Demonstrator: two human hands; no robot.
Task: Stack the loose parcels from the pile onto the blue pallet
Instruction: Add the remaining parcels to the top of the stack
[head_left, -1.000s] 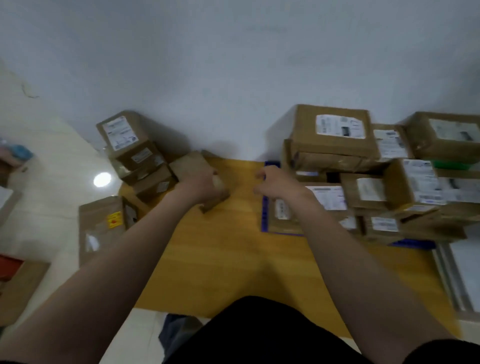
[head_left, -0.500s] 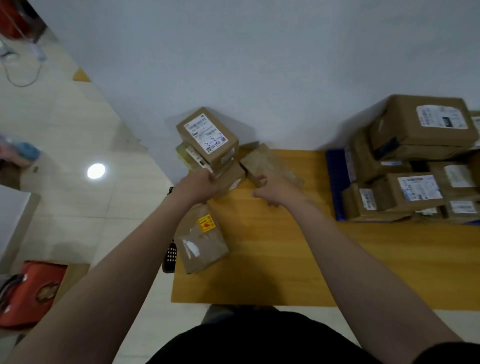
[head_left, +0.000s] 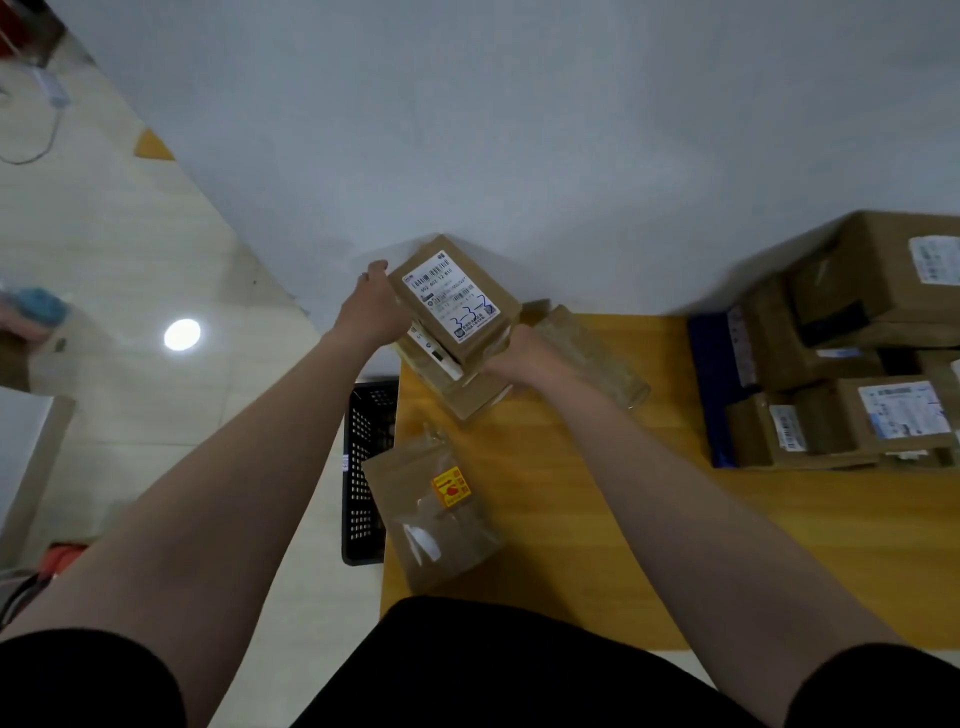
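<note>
While between hands (head_left: 371, 312) (head_left: 519, 356), parcels (head_left: 491, 278): label (head_left: 451, 301) "3-3-2"

The desk (head_left: 571, 545) stands against the wall. At its far left corner sits a pile of parcels (head_left: 467, 400), with the top parcel (head_left: 452, 299) lying askew on the others. The left hand (head_left: 371, 306) is at the left side of that top parcel; the right hand (head_left: 519, 358) is at the right side of the pile, lower down. Just right of the pile a flat parcel (head_left: 592, 353) lies on the desk. Nearer the person, by the desk's left edge, lies a bagged parcel (head_left: 441, 514). Left of that edge a crate (head_left: 366, 467) stands on the floor. Well to the right, the pallet (head_left: 711, 384) rests on the desk, with stacked parcels (head_left: 883, 280) on it.
</note>
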